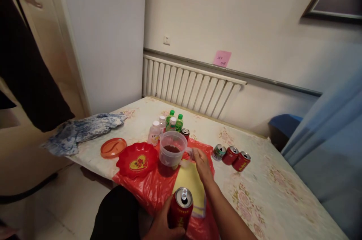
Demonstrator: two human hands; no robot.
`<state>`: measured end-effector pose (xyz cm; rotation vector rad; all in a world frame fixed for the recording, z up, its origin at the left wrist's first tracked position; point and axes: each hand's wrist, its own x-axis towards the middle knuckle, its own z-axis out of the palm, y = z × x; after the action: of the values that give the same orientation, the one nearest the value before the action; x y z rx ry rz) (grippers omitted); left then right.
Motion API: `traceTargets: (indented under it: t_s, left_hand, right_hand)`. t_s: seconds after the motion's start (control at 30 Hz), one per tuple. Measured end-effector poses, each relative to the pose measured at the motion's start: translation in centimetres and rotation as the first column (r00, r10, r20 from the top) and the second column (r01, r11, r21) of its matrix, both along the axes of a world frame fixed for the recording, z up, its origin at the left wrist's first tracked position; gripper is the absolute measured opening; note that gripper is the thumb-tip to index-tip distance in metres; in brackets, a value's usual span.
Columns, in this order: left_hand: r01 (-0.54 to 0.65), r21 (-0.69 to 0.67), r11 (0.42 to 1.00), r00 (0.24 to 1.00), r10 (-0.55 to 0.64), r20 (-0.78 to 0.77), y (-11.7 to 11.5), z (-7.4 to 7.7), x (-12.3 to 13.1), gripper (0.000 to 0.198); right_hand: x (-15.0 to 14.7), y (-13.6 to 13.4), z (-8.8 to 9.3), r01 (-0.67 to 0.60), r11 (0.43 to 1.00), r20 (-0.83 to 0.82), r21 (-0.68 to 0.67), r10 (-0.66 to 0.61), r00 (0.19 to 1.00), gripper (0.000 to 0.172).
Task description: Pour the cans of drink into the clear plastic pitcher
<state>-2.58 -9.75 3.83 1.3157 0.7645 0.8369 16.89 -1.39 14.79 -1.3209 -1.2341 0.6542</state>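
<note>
My left hand [163,225] is wrapped round an opened red drink can [180,215], upright at the near edge of the table. My right hand [201,164] is closed on the handle of a clear plastic jug [169,159]. Dark liquid shows inside the jug. Under and beside it are a yellow cloth-like sheet [188,183] and a red plastic bag [151,194]. Left of the jug lies a red scalloped plate [126,161] with a yellow heart print. Whether the jug touches the surface beneath, I cannot tell.
Several bottles with white caps [154,134] and green caps [179,123] stand behind the jug, near a dark can [185,133]. Three cans [232,155] stand to the right. An orange lid [113,147] and a blue patterned cloth [87,130] lie left. A radiator [189,85] is behind.
</note>
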Motion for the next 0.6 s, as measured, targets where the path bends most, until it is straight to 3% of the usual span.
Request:
traceTargets:
  t_s: [0.2,0.43,0.6]
  left_hand:
    - [-0.006,-0.062,0.998,1.0,0.005,-0.008,0.3,0.2,-1.2,0.093]
    - [-0.072,-0.035,0.997,0.995,0.069,-0.072,0.9,0.3,-2.7,0.09]
    - [-0.074,-0.056,0.996,0.997,0.072,-0.042,0.8,0.3,-3.6,0.091]
  right_hand:
    - [-1.7,1.9,-0.2,-0.102,0.993,-0.068,-0.053,0.099,0.993,0.049]
    - [-3.5,3.3,-0.6,-0.006,1.0,-0.205,-0.027,0.0,0.979,0.039]
    - [-4.2,3.7,0.8,0.059,0.998,-0.237,0.005,-0.056,0.97,0.037]
